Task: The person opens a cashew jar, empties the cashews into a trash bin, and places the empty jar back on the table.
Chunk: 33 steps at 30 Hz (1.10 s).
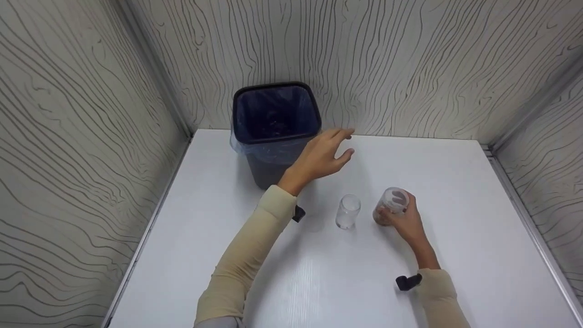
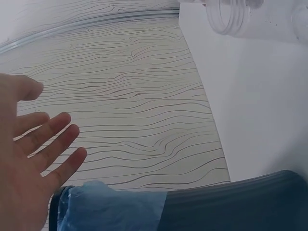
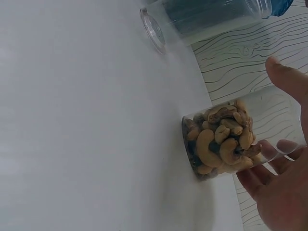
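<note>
My right hand grips a clear jar of cashews that stands on the white table; in the right wrist view the cashew jar is about half full and my fingers wrap its side. An empty clear jar stands just left of it, also seen as the empty jar. My left hand hovers open above the table, fingers spread, beside the black bin. The left wrist view shows that open hand over the bin's rim.
The bin is lined with a bluish plastic bag and stands at the back of the table near the corner. Patterned walls close the table on the left, back and right. Bare table surface lies in front of the jars.
</note>
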Available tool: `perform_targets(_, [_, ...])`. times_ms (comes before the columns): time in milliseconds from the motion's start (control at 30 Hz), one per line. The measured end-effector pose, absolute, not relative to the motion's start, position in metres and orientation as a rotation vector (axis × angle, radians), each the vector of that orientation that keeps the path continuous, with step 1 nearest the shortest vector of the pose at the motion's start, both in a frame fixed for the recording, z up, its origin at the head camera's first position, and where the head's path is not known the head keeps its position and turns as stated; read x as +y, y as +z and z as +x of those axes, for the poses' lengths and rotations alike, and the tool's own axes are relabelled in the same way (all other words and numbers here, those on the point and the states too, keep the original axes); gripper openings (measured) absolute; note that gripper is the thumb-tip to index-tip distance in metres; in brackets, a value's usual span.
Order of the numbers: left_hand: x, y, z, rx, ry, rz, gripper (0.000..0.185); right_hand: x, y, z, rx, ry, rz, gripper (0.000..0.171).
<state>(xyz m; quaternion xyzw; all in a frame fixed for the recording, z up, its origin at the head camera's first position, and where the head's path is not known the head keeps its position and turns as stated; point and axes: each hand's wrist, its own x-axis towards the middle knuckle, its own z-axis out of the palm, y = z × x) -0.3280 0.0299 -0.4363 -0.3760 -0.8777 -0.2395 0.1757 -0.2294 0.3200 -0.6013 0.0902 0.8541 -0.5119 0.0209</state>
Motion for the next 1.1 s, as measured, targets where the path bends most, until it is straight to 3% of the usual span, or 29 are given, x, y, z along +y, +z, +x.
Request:
perform_targets(633, [0.047,-0.457,-0.329,-2.695,-0.754,-1.085,0.063,0.32,-0.614,-0.232,2.553,-1.757,0.276,0.093])
perform_targets(1100, [0.053,-0.462,-0.327,-2.728,-0.734,-1.095,0.063,0.318,-0.617,-0.235,2.558,-1.788,0.256,0.092])
